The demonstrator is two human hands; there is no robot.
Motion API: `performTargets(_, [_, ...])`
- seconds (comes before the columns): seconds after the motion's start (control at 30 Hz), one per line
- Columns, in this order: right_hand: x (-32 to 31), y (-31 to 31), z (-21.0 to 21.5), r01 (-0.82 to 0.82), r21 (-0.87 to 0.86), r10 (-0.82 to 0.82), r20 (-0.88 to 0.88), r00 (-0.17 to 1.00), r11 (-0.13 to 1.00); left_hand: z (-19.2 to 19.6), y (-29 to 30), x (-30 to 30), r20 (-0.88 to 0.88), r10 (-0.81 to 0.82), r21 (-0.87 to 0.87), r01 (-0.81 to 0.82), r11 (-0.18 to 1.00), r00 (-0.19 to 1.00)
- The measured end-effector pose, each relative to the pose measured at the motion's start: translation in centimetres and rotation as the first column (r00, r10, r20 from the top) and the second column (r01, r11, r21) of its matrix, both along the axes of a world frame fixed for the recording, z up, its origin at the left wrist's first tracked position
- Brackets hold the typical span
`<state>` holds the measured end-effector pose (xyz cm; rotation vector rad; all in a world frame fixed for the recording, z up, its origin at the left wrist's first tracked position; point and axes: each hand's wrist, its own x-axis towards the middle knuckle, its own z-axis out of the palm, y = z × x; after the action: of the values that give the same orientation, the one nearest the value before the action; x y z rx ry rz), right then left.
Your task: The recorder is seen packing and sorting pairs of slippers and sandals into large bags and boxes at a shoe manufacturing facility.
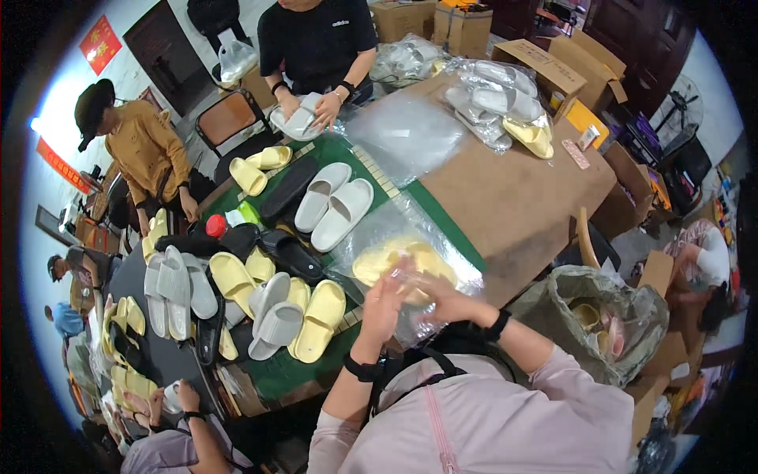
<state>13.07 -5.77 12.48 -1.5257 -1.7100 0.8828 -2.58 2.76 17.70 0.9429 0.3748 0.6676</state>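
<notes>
A pair of pale yellow slippers point(374, 259) lies on a clear plastic bag point(464, 283) at the table's near edge, in front of me. My left hand point(382, 306) is at their near side, its fingers drawn together and pointing away from me. What the fingers hold, if anything, I cannot make out. My right hand point(446, 300) is over the bag beside the right-hand part of the slippers. Motion smears its fingers, so their grip does not show. Both hands partly cover the slippers.
White slippers point(343, 215), yellow slippers point(318, 321) and grey slippers point(275, 327) crowd the green tabletop to the left. Flat clear bags point(407, 134) lie farther off. Across the table, a person in black point(317, 47) handles light slippers. A large sack point(545, 316) stands at my right.
</notes>
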Motion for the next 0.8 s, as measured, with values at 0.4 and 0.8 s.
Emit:
performTargets(0.4, [9.4,5.7,6.2,0.471,0.716,-0.716,0.058,0.696,0.516,-13.6,5.3,-12.4,-0.562,0.827,0.253,-0.947,0.2,0.025])
performTargets(0.8, [-0.3,-1.4,-7.8,0.501,0.04,-0.476,0.388,0.789,0.864,-12.8,11.7,-22.4,-0.603,0.791,0.387,-0.826,0.409,0.109])
